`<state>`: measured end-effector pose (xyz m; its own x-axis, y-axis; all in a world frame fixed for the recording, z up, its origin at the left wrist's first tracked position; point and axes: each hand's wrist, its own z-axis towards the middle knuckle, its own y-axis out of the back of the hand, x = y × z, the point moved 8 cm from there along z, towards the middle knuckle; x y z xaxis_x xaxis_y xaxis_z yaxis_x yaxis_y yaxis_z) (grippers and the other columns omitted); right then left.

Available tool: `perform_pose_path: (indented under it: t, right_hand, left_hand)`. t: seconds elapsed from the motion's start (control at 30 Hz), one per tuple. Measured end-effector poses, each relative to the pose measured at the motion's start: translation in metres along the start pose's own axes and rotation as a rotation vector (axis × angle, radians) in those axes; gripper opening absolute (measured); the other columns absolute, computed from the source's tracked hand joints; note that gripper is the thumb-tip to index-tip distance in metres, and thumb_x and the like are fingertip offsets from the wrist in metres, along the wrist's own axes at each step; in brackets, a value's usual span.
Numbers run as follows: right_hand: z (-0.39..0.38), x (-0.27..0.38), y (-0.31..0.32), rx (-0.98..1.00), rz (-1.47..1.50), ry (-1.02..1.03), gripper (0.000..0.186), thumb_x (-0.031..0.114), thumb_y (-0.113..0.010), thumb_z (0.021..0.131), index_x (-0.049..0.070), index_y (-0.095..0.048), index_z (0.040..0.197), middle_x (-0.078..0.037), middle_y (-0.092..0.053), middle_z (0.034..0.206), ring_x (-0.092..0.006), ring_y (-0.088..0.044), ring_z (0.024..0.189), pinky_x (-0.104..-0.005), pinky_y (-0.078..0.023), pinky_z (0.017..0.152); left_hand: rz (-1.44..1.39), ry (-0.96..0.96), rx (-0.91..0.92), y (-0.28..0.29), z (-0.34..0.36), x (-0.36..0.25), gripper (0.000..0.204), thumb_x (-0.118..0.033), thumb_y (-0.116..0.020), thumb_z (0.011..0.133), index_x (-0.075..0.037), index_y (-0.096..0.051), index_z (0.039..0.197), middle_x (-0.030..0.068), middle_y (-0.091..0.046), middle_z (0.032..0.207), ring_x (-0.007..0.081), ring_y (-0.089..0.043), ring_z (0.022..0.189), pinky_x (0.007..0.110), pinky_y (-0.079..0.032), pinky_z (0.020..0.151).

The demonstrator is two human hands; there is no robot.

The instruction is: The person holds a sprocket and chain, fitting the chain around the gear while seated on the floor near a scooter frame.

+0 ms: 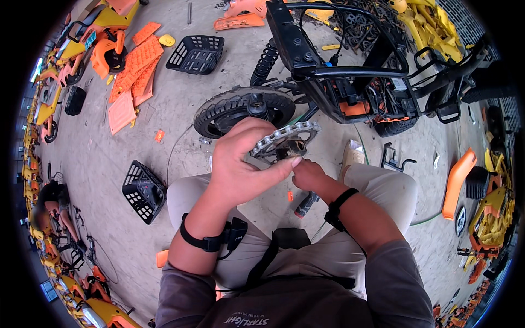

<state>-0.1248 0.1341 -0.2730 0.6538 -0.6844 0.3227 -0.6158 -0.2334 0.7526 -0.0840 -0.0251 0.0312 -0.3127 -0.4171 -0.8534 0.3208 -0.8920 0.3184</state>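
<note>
Over the floor between my knees, my left hand (pixel 232 164) is wrapped round a chainring (pixel 268 143) with a chain along its toothed rim. Its thumb presses near the dark crank arm (pixel 296 146) at the chainring's centre. Beside that thumb, my right hand (pixel 309 175) is closed, close to the crank arm's lower side. What its fingers hold, if anything, is hidden. Below the right hand shows a grey and red power tool (pixel 307 204), partly covered by my forearm. Just beyond my hands stands the black scooter frame (pixel 350 71) with its rear wheel (pixel 219 112).
Black plastic baskets (pixel 145 191) lie on the left and at the far left (pixel 196 38). Orange panels (pixel 139 65) are heaped at the far left. A metal stand (pixel 395 158) and an orange panel (pixel 458 183) lie to the right. A person (pixel 54 199) is at the left edge.
</note>
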Motion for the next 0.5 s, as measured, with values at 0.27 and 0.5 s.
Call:
perform_pose_path:
  t: [0.27, 0.5]
  right_hand:
    - [-0.009, 0.006, 0.014, -0.024, 0.063, 0.0, 0.084, 0.012, -0.062, 0.08, 0.025, -0.03, 0.156, -0.018, -0.058, 0.117, -0.0337, -0.061, 0.106, -0.044, -0.052, 0.086]
    - [-0.01, 0.01, 0.022, -0.027, 0.103, 0.003, 0.072, 0.012, -0.062, 0.08, 0.019, -0.04, 0.148, -0.016, -0.058, 0.117, -0.0326, -0.061, 0.108, -0.0442, -0.052, 0.085]
  left_hand:
    - [-0.032, -0.049, 0.001, 0.001, -0.002, -0.005, 0.034, -0.006, -0.087, 0.065, 0.003, -0.068, 0.092, 0.013, -0.067, 0.093, 0.0223, -0.064, 0.087, 0.033, -0.051, 0.077]
    - [-0.03, -0.08, 0.016, -0.001, -0.003, -0.006, 0.037, -0.005, -0.087, 0.064, 0.003, -0.067, 0.095, 0.0145, -0.067, 0.093, 0.0245, -0.064, 0.087, 0.035, -0.051, 0.078]
